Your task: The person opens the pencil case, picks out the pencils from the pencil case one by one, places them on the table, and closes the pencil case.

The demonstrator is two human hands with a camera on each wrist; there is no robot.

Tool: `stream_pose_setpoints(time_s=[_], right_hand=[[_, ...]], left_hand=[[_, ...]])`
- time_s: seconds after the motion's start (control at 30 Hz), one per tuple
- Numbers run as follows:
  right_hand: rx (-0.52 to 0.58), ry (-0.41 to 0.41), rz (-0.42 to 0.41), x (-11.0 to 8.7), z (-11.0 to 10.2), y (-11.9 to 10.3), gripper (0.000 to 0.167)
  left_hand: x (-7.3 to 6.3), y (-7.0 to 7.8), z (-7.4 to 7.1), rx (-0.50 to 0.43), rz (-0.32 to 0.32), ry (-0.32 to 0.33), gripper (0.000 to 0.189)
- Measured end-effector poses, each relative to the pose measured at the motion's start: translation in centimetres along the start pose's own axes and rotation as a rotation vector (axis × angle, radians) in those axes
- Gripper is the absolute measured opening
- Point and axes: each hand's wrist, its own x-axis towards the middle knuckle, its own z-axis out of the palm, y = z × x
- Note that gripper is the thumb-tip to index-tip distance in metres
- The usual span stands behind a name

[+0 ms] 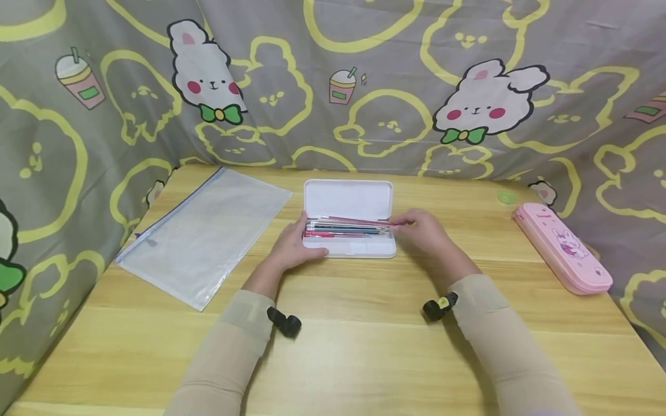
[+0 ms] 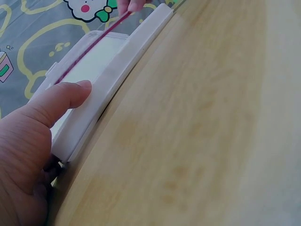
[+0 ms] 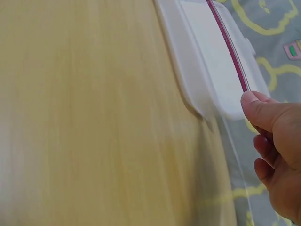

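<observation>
the right hand (image 1: 420, 230) pinches a slim dark red pencil (image 3: 230, 51) over the open white case (image 1: 346, 253), whose left end the left hand (image 1: 292, 245) grips.

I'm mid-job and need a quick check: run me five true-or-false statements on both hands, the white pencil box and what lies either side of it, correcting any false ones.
1. The right hand pinches a dark-red pencil. True.
2. The translucent zip pouch lies left of the white pencil box. True.
3. The left hand rests on the zip pouch. False: it holds the left end of the pencil box.
4. The pencil box's lid is closed. False: it stands open.
5. The pink pencil case lies right of the pencil box. True.
</observation>
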Motion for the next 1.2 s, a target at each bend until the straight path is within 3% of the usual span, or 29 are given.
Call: stream_pose_setpoints(time_s=[0.3,0.47,0.67,0.9,1.2], right_hand=[[-0.071,0.032,0.068,-3.9,-4.8,3.9,0.036],[-0.113,0.128,0.070,-6.1,-6.9,7.0,0.033],[-0.088,0.205,0.123,-7.9,-8.9,10.6,0.033],[-0.091,0.180,0.142,-8.5,-9.7,13.2,0.034],[-0.154,0.118,0.166,-8.1,-9.8,14.0,0.034]], left_hand=[[0.0,0.1,0.0,0.005,-0.008,-0.009,0.121],[0.1,0.0,0.0,0.007,-0.009,-0.007,0.122],[0.0,0.1,0.0,0.019,-0.015,-0.012,0.121],[-0.1,0.1,-0.2,0.003,-0.020,-0.011,0.122],[0.0,0.1,0.0,0.003,-0.027,-0.020,0.121]])
